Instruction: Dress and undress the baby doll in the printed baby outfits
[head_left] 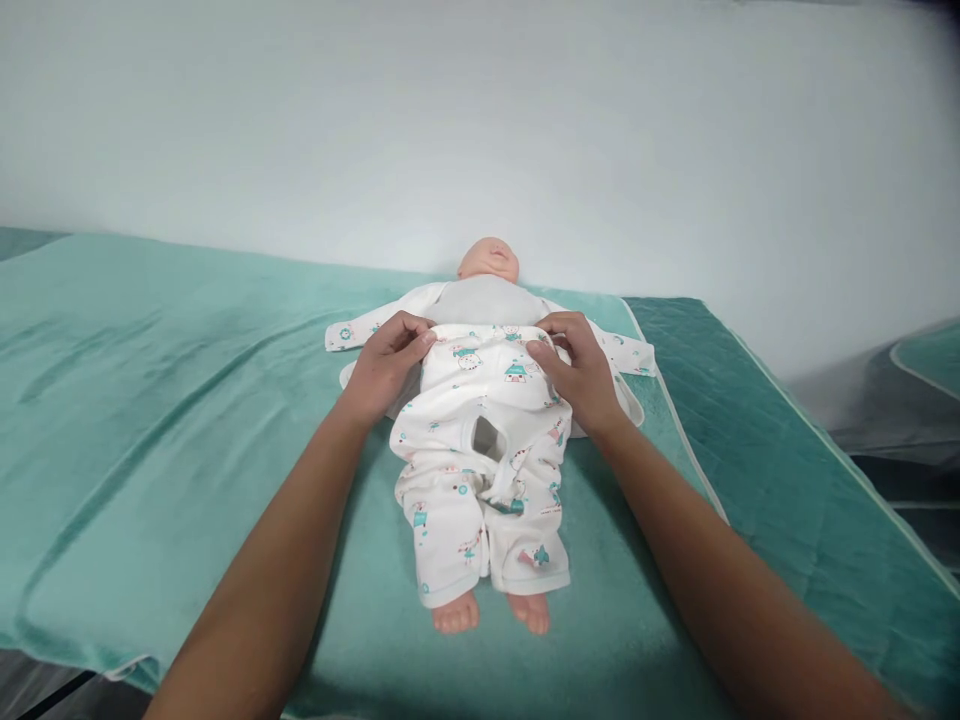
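A baby doll (491, 260) lies on its back, its feet (455, 614) toward me. White printed baby pants (480, 390) cover its legs and reach up to the belly, with a gap at the crotch. My left hand (390, 365) pinches the left end of the waistband between thumb and fingers. At the opposite end of the waistband, my right hand (577, 365) grips the cloth in the same way. A white printed baby shirt (375, 325) is on the doll's arms, its front spread apart over the grey torso (484, 299).
Under the doll is a light green blanket (187, 430) with a few creases. A darker quilted teal cover (787, 480) shows to the right. Behind the bed rises a plain pale wall (480, 120). The blanket's front edge hangs at the lower left.
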